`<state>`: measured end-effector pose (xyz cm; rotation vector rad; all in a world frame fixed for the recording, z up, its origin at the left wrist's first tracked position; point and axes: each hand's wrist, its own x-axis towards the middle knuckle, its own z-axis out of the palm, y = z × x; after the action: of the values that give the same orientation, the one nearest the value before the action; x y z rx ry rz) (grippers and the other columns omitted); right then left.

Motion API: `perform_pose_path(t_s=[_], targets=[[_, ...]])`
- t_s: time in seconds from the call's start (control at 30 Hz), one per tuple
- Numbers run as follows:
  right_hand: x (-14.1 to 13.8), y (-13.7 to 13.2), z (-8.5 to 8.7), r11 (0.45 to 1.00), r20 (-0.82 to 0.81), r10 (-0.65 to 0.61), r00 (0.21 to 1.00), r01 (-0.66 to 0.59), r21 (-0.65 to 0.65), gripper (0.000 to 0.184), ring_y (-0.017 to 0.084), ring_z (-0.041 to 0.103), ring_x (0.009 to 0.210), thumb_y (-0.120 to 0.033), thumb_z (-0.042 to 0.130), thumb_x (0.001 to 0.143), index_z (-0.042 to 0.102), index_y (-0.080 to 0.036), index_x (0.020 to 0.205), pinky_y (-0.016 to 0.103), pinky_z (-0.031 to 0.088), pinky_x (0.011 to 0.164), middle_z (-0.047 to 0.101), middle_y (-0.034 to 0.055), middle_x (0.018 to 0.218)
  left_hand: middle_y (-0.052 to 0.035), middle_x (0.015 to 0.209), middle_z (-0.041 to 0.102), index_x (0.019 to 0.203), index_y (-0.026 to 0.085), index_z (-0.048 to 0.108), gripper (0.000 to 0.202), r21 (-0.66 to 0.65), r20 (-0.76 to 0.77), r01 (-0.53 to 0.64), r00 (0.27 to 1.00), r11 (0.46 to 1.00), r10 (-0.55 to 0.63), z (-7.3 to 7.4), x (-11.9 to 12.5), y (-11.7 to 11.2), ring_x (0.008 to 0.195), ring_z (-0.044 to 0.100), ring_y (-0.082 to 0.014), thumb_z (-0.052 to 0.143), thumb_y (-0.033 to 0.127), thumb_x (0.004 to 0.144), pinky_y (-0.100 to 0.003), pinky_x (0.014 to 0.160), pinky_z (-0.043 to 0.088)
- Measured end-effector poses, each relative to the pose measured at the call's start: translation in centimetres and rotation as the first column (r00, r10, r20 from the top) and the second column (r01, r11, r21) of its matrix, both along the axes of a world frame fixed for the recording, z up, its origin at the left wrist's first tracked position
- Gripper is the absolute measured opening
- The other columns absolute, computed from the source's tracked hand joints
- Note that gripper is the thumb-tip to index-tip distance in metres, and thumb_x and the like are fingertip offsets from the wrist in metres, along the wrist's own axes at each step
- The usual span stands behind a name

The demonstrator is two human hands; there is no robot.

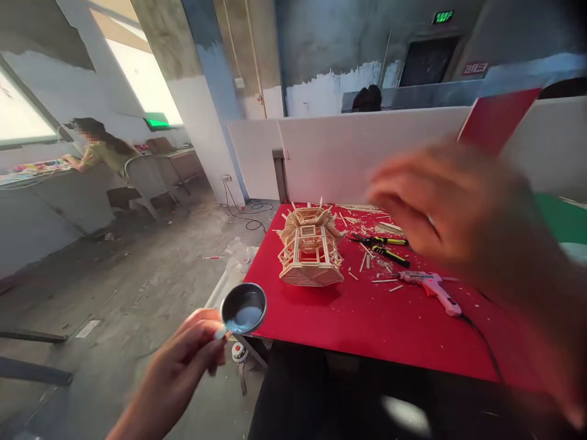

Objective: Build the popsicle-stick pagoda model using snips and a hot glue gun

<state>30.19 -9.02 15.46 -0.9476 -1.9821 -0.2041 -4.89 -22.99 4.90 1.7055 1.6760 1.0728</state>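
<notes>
Spreading across the left and middle of the view, a grey floor point(165, 275) is seen. Beyond it, the room is crossed by a white partition point(367, 143), and at the far left a person point(103, 150) is seated on a chair point(143, 177). On the near side of the partition, a bench point(367, 324) is covered in red. Behind the right hand point(435, 201), a red panel point(502, 119) is partly hidden; that hand is raised above the bench's right side and badly blurred, its fingers seemingly curled, though whether anything is held cannot be told. Toward the bench's left side, a wooden-stick model point(309, 244) is set, built as an open frame with many-sided tiers and kept apart from both hands. At the bench's near left corner, a round dark cup point(245, 308) is held out by the left hand point(183, 354), its pale handle pinched between the fingers. Right of the model, a pink glue gun point(433, 288) is laid on its side. Farther back, pliers point(389, 254) with yellow-and-black handles are laid. Around these tools, thin sticks point(384, 281) are scattered.
</notes>
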Motion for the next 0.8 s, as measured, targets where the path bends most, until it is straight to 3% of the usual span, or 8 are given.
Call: perform_pose_path(t_s=[0.17, 0.3, 0.4, 0.47, 0.57, 0.67, 0.7, 0.8], targets=[[-0.8, -3.3, -12.1, 0.99, -0.141, 0.081, 0.987, -0.096, -0.101, 0.01, 0.014, 0.068, 0.084, -0.024, 0.059, 0.093, 0.067, -0.027, 0.098, 0.025, 0.055, 0.075, 0.071, 0.0, 0.091, -0.0044, 0.083, 0.061, 0.069, 0.017, 0.063, 0.031, -0.029, 0.185, -0.115, 0.976, 0.993, 0.119, -6.7, 1.0, 4.7, 0.051, 0.053, -0.0096, 0.06, 0.044, 0.085, -0.024, 0.047, 0.049], [-2.5, -5.2, -19.6, 0.953, -0.166, 0.116, 0.979, -0.157, -0.259, 0.012, 0.014, 0.07, 0.08, -0.027, 0.056, 0.095, 0.068, -0.026, 0.096, 0.022, 0.057, 0.07, 0.07, 0.0008, 0.088, -0.003, 0.079, 0.061, 0.068, 0.017, 0.061, 0.038, -0.125, 0.245, -0.156, 0.952, 0.98, 0.183, -9.5, 1.0, 6.6, 0.053, 0.058, -0.0107, 0.06, 0.052, 0.082, -0.023, 0.048, 0.052], [-3.8, -5.3, -21.4, 0.941, -0.131, 0.113, 0.985, -0.148, -0.304, 0.014, 0.014, 0.068, 0.079, -0.027, 0.057, 0.095, 0.07, -0.024, 0.097, 0.023, 0.055, 0.073, 0.068, 0.0031, 0.088, -0.005, 0.088, 0.065, 0.082, 0.018, 0.066, 0.035, -0.098, 0.195, -0.27, 0.939, 0.958, 0.284, -10.2, -0.1, 6.3, 0.057, 0.059, -0.0117, 0.064, 0.053, 0.078, -0.023, 0.048, 0.051], [-4.3, -5.1, -22.1, 0.936, -0.108, 0.096, 0.99, -0.126, -0.328, 0.014, 0.014, 0.067, 0.079, -0.026, 0.058, 0.095, 0.071, -0.024, 0.099, 0.022, 0.054, 0.073, 0.067, 0.0035, 0.087, -0.0043, 0.09, 0.066, 0.093, 0.02, 0.067, 0.035, 0.017, 0.103, -0.472, 0.878, 0.881, 0.468, -11.3, -2.0, 5.2, 0.062, 0.059, -0.0125, 0.067, 0.05, 0.076, -0.023, 0.053, 0.051], [-4.3, -5.1, -23.3, 0.919, -0.07, 0.076, 0.995, -0.097, -0.382, 0.016, 0.014, 0.067, 0.082, -0.024, 0.056, 0.096, 0.07, -0.023, 0.103, 0.023, 0.053, 0.075, 0.067, 0.0039, 0.089, -0.0018, 0.08, 0.064, 0.096, 0.019, 0.067, 0.036, 0.125, 0.071, -0.827, 0.558, 0.548, 0.827, -15.3, -5.9, 2.4, 0.065, 0.058, -0.014, 0.058, 0.05, 0.081, -0.025, 0.06, 0.05], [-4.1, -5.4, -24.7, 0.919, -0.027, 0.038, 0.999, -0.045, -0.392, 0.019, 0.015, 0.068, 0.082, -0.023, 0.054, 0.096, 0.069, -0.022, 0.108, 0.024, 0.053, 0.074, 0.068, 0.0049, 0.091, 0.0011, 0.062, 0.057, 0.082, 0.015, 0.064, 0.031, -0.24, 0.022, -0.898, 0.375, 0.369, 0.927, -21.6, -8.9, -0.3, 0.056, 0.053, -0.0156, 0.057, 0.046, 0.077, -0.027, 0.054, 0.045], [-4.1, -5.5, -25.1, 0.922, -0.012, 0.025, 1.0, -0.028, -0.385, 0.019, 0.015, 0.068, 0.081, -0.022, 0.054, 0.096, 0.069, -0.022, 0.108, 0.024, 0.053, 0.074, 0.068, 0.0051, 0.091, 0.0008, 0.059, 0.056, 0.074, 0.016, 0.062, 0.028, -0.417, -0.036, -0.836, 0.408, 0.357, 0.912, -23.6, -9.3, -0.9, 0.055, 0.055, -0.017, 0.058, 0.044, 0.075, -0.028, 0.053, 0.045], [-4.4, -5.8, -25.8, 0.938, 0.049, -0.017, 0.999, 0.032, -0.344, 0.019, 0.015, 0.068, 0.077, -0.02, 0.055, 0.095, 0.069, -0.023, 0.107, 0.024, 0.054, 0.072, 0.068, 0.0053, 0.089, -0.0016, 0.053, 0.053, 0.066, 0.014, 0.061, 0.031, -0.55, -0.067, -0.724, 0.535, 0.416, 0.842, -28.5, -8.7, -0.7, 0.05, 0.056, -0.0226, 0.06, 0.043, 0.078, -0.034, 0.048, 0.046]])
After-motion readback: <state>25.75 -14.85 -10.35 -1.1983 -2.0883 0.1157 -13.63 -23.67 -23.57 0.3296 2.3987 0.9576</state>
